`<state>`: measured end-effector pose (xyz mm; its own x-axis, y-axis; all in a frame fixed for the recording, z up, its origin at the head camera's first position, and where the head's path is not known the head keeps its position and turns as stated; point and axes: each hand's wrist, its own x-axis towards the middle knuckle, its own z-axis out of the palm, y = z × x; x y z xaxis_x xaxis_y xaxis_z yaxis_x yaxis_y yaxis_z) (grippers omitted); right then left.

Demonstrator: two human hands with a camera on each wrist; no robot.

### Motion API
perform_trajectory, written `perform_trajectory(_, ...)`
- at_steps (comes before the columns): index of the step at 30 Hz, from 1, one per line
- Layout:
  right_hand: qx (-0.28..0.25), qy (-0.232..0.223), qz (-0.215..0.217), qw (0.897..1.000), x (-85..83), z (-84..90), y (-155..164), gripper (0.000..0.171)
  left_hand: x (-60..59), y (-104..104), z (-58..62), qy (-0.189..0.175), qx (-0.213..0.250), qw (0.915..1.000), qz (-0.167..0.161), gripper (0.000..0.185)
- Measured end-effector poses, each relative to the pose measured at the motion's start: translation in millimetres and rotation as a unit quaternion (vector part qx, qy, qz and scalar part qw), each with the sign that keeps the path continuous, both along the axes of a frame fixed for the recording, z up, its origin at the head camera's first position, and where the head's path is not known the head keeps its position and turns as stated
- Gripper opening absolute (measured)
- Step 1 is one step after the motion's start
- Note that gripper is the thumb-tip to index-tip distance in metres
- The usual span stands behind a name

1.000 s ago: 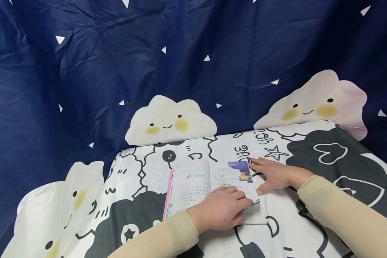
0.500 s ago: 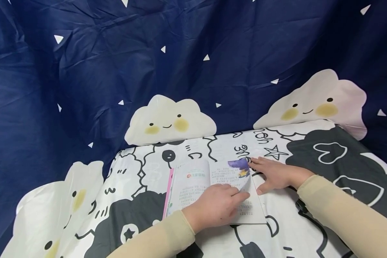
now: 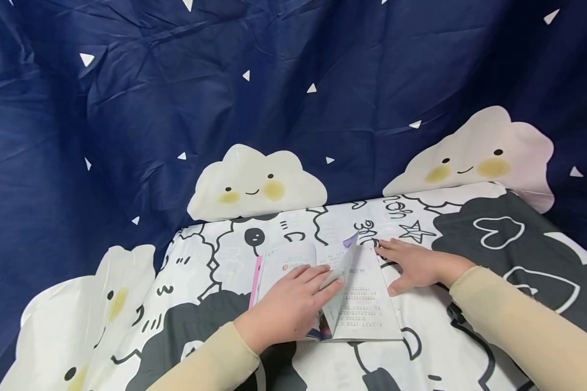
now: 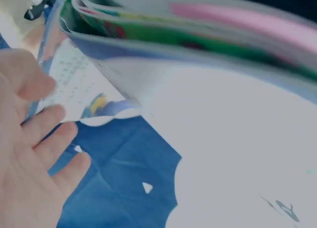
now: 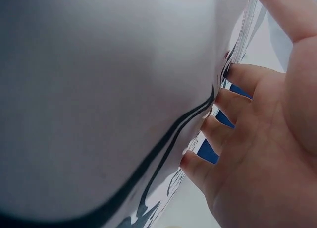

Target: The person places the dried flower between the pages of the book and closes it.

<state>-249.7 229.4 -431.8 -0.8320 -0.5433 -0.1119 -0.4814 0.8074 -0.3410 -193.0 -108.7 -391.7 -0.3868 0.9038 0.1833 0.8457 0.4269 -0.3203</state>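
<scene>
An open book (image 3: 369,307) with printed text lies on the cloth-covered table (image 3: 420,347). One page (image 3: 339,274) stands lifted and curved over the middle of the book. My left hand (image 3: 295,298) lies over the left page with straight fingers against that lifted page. In the left wrist view the book's (image 4: 198,34) pages arch above the left hand (image 4: 29,158), blurred. My right hand (image 3: 413,263) rests flat on the cloth at the book's right edge, its fingertips by the top right corner. The right wrist view shows the right hand (image 5: 262,139) with spread fingers on the cloth (image 5: 99,89).
The tablecloth carries black and white doodles (image 3: 499,231). Behind the table hangs a dark blue sheet (image 3: 225,81) with white triangles and smiling clouds (image 3: 254,182). The same sheet drapes down past the table's left edge (image 3: 171,255).
My left hand has moved left across the book, carrying the right-hand page up and over toward the left. The purple picture is now almost hidden. The right hand has stayed put.
</scene>
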Motion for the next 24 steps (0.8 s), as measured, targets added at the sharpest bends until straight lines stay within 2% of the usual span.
perform_trajectory(4, 0.0, -0.002, 0.001, 1.0, 0.4, 0.6, 1, 0.107, -5.2, -13, -3.9, 0.029, 0.038, 0.9988, -0.004, 0.057)
perform_trajectory(7, -0.004, -0.007, 0.004, 1.0, 1.1, 1.1, 0, 0.106, -9.1, -23, -9.7, 0.058, 0.068, 0.9958, -0.019, 0.046)
perform_trajectory(11, -0.002, -0.007, 0.005, 1.0, 1.0, 0.4, 0, 0.106, -10.5, -32, -13.2, 0.078, 0.074, 0.9938, -0.029, 0.033)
perform_trajectory(15, 0.002, -0.003, 0.002, 1.0, 0.2, 0.5, 0, 0.106, -11.0, -36, -11.6, 0.091, 0.063, 0.9933, -0.033, 0.025)
perform_trajectory(18, 0.0, -0.007, 0.0, 1.0, 0.0, 1.0, 0, 0.107, -10.9, -39, -11.0, 0.086, 0.05, 0.9941, -0.043, 0.018)
perform_trajectory(21, -0.001, -0.012, -0.001, 1.0, -0.1, 0.8, 1, 0.107, -9.9, -42, -12.3, 0.058, 0.04, 0.9957, -0.06, 0.008)
perform_trajectory(24, 0.0, -0.018, -0.005, 1.0, -0.3, -0.9, 1, 0.108, -9.3, -44, -14.7, 0.034, 0.029, 0.9954, -0.085, 0.011)
